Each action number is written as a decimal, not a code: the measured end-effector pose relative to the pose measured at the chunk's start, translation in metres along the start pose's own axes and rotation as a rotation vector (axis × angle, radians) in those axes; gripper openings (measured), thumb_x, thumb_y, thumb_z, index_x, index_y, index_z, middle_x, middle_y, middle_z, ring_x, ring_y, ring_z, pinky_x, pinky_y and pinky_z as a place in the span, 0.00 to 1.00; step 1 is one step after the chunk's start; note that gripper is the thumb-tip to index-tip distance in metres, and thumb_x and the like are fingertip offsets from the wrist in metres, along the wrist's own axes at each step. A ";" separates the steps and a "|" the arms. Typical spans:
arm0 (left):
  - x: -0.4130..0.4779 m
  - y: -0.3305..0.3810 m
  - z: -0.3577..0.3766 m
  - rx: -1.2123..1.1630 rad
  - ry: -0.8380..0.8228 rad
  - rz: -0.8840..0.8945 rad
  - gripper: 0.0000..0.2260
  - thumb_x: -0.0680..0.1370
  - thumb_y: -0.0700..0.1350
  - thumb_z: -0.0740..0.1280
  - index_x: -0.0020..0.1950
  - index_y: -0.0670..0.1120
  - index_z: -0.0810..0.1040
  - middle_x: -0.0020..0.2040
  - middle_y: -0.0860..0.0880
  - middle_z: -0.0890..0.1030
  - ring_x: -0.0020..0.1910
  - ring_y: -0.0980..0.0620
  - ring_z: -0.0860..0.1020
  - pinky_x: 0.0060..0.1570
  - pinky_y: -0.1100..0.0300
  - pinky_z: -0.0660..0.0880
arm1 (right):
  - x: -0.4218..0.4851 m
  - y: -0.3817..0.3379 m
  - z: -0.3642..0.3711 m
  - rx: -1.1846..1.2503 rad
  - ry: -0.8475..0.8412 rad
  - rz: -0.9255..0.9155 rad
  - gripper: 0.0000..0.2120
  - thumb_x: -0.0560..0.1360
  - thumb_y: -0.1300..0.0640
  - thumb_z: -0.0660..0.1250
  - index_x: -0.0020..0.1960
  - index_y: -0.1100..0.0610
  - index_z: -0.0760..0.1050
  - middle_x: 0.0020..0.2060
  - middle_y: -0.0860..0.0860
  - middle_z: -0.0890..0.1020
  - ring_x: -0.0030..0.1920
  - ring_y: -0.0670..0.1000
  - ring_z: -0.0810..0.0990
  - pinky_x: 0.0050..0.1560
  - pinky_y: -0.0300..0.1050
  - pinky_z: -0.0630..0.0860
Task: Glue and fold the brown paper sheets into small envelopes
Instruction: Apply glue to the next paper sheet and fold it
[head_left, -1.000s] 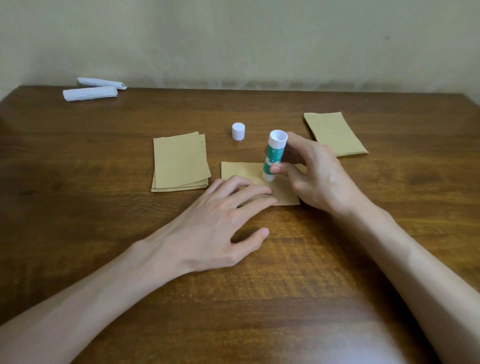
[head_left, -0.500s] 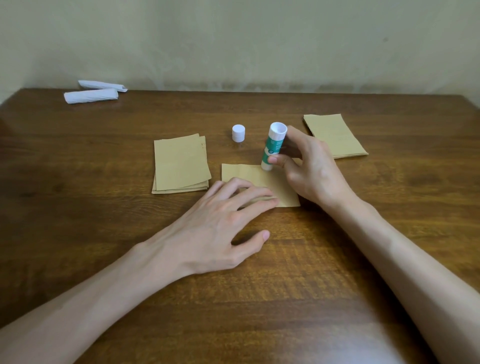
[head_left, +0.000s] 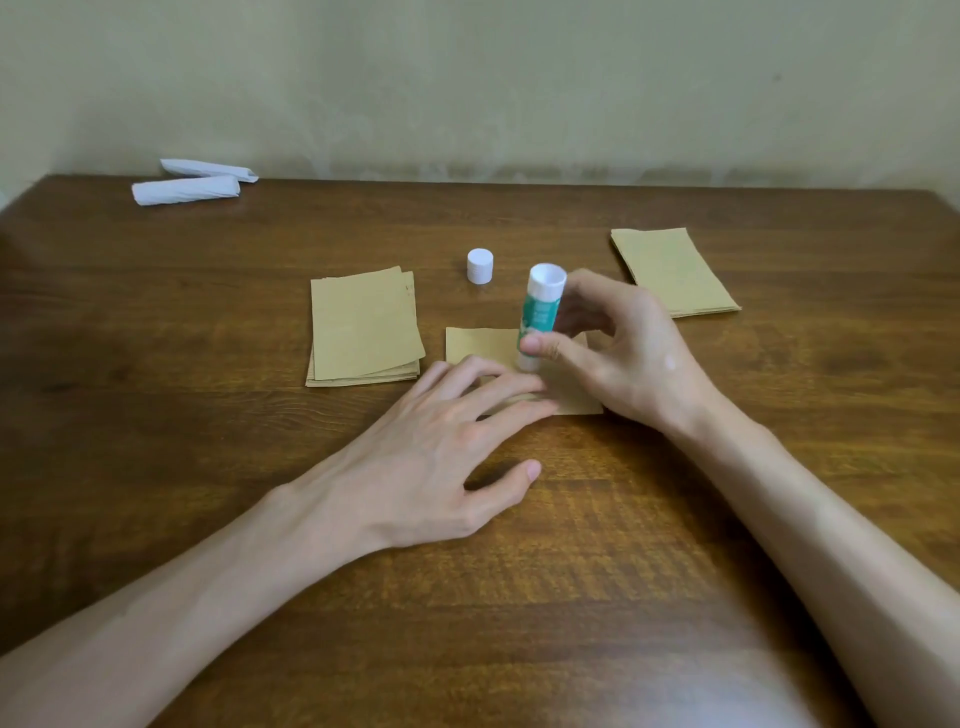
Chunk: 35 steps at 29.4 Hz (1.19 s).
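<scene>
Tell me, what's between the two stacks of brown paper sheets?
In the head view: a small white round plastic cap, and the green-and-white glue stick gripped by the right hand, its tip on a single brown paper sheet.

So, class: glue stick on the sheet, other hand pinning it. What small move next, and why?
Probably drag the glue stick along the sheet: the right hand holds it tip-down there, and the left hand pins the sheet.

cap behind sheet, between stacks
</scene>
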<state>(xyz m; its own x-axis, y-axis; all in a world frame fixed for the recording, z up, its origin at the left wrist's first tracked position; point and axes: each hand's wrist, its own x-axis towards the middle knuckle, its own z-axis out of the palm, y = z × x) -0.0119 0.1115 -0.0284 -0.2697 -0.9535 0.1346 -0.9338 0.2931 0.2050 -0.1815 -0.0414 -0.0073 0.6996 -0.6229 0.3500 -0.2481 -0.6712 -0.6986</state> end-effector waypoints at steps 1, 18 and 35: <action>0.000 0.000 0.000 0.001 0.006 0.001 0.25 0.85 0.60 0.56 0.81 0.54 0.66 0.79 0.59 0.66 0.77 0.57 0.61 0.74 0.50 0.64 | 0.000 0.000 0.000 -0.025 -0.017 -0.013 0.12 0.78 0.54 0.77 0.58 0.56 0.80 0.49 0.45 0.86 0.52 0.43 0.85 0.56 0.38 0.80; 0.000 0.000 0.001 0.023 0.017 -0.001 0.25 0.85 0.61 0.56 0.80 0.54 0.68 0.78 0.59 0.67 0.75 0.56 0.63 0.72 0.53 0.64 | 0.019 0.011 0.008 -0.126 0.015 0.037 0.09 0.80 0.62 0.71 0.58 0.55 0.77 0.54 0.46 0.87 0.59 0.44 0.85 0.63 0.51 0.81; 0.001 0.001 -0.001 0.024 -0.008 -0.009 0.25 0.84 0.62 0.55 0.81 0.56 0.65 0.79 0.60 0.64 0.76 0.58 0.60 0.73 0.52 0.62 | -0.005 0.006 -0.019 0.053 -0.065 0.043 0.10 0.81 0.60 0.73 0.60 0.61 0.80 0.55 0.50 0.86 0.57 0.44 0.85 0.61 0.41 0.80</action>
<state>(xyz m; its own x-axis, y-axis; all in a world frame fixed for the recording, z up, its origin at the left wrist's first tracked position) -0.0131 0.1111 -0.0275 -0.2626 -0.9567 0.1251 -0.9417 0.2824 0.1827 -0.1996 -0.0498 -0.0013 0.7315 -0.6221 0.2791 -0.2440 -0.6210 -0.7448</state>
